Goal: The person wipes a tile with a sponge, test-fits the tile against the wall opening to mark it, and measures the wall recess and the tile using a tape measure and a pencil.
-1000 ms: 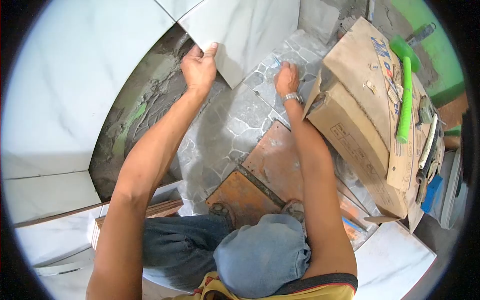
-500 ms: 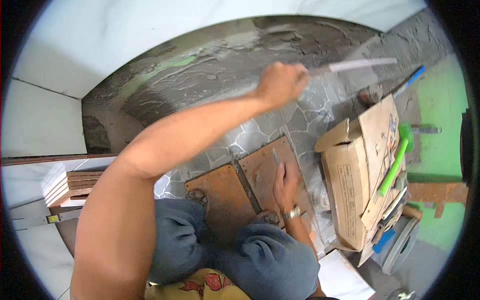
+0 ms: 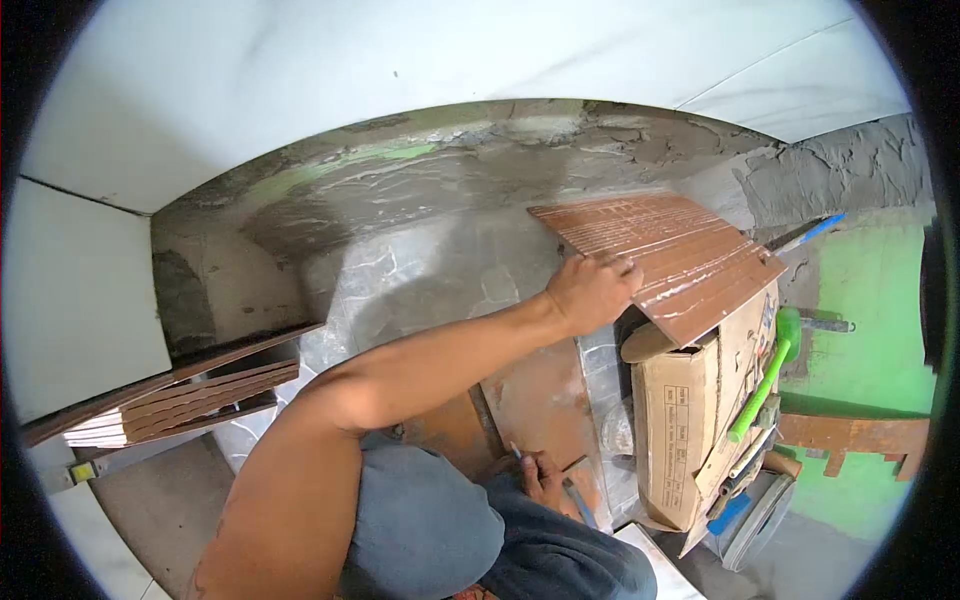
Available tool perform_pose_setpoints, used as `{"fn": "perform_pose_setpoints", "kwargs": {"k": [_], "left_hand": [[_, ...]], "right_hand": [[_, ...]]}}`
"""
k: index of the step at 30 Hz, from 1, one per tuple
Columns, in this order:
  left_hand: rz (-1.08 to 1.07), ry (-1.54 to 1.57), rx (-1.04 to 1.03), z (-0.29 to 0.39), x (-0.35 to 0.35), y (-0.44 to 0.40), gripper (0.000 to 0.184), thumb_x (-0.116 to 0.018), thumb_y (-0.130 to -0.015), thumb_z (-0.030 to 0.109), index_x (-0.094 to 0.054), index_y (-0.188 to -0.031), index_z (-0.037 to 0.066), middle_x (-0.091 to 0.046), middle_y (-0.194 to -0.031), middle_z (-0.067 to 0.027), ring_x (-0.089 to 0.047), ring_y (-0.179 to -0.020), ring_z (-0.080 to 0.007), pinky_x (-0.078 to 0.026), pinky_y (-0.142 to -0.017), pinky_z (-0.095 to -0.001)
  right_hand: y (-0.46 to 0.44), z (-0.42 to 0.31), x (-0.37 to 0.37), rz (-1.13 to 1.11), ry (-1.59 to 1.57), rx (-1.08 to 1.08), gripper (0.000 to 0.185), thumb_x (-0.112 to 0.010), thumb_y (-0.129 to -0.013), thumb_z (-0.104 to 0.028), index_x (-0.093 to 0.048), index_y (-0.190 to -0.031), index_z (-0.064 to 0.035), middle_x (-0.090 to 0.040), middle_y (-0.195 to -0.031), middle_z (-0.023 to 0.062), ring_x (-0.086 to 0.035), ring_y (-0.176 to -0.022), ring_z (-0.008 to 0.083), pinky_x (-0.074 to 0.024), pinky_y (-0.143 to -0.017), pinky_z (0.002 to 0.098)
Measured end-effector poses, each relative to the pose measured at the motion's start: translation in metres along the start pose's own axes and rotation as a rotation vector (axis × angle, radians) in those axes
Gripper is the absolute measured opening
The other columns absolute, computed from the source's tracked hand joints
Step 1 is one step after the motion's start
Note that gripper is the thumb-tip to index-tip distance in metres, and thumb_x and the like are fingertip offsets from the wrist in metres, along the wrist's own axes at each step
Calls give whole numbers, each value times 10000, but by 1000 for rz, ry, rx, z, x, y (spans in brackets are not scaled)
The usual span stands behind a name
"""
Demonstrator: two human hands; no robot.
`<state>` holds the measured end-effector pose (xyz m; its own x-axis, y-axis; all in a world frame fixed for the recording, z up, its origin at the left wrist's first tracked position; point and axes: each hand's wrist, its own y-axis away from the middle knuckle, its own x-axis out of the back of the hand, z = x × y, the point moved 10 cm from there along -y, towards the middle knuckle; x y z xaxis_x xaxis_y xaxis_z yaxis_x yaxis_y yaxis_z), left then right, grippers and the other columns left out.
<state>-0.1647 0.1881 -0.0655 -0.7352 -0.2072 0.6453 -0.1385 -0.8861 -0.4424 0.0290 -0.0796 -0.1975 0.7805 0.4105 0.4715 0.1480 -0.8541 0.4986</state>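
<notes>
My left hand (image 3: pixel 595 292) grips the near-left edge of a wall tile (image 3: pixel 665 250). The tile's brown, ridged back faces me, with pale streaks along the ridges. It is tilted, its lower right part overlapping the end of a cardboard box (image 3: pixel 665 440). Low by my knee, my right hand (image 3: pixel 540 478) is closed around a thin pencil-like stick (image 3: pixel 516 450). A grey-blue strip (image 3: pixel 580 503) shows beside that hand; I cannot tell what it is. Rusty brown boards (image 3: pixel 545 400) lie below my hands.
Rough mortar (image 3: pixel 480 170) covers the lower wall under white tiles (image 3: pixel 400 60). A green mallet (image 3: pixel 765 390) and other tools lie on the box. Several tiles (image 3: pixel 190 405) are stacked at the left. A blue-handled tool (image 3: pixel 822 232) stands behind the box.
The tile in my left hand has turned from edge-on to showing its back, lower and nearer the box. My right hand has drawn back toward my knee. My view has shifted.
</notes>
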Motion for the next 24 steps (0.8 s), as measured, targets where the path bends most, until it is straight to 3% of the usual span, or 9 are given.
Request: {"fn": "perform_pose_setpoints", "kwargs": {"k": [3,12,18,24], "left_hand": [[51,-21,-48,6,-1,6,383,-706,-816,192,-633,-1162,43,-703,-1118,-110,-722,-905,-272,-606,-703,-412],[71,121,49,11,17,-7,398,-710,-829,185,-654,-1188,23,-714,-1091,-108,-721,-880,-282,-605,-702,-415],[91,142,121,3,30,-13,353,-696,-851,214,-655,-1149,30,-721,-973,-129,-714,-831,-323,-589,-686,-450],[89,145,90,6,21,-9,239,-696,-832,204,-639,-1004,48,-706,-904,-104,-710,-806,-329,-578,-668,-471]], "right_hand": [[7,0,-16,22,-269,9,189,-611,-972,-169,-646,-994,16,-648,-916,99,-586,-883,188,-468,-831,337],[4,28,-27,-141,-268,250,209,-586,-958,-135,-635,-1005,62,-657,-1115,157,-601,-1019,265,-449,-941,367],[6,9,-26,-117,-250,102,198,-600,-946,-122,-643,-1002,62,-656,-1067,148,-588,-1014,259,-435,-945,369],[3,15,-35,-107,-184,232,193,-602,-947,-125,-642,-930,63,-636,-987,162,-580,-984,303,-429,-939,388]]}}
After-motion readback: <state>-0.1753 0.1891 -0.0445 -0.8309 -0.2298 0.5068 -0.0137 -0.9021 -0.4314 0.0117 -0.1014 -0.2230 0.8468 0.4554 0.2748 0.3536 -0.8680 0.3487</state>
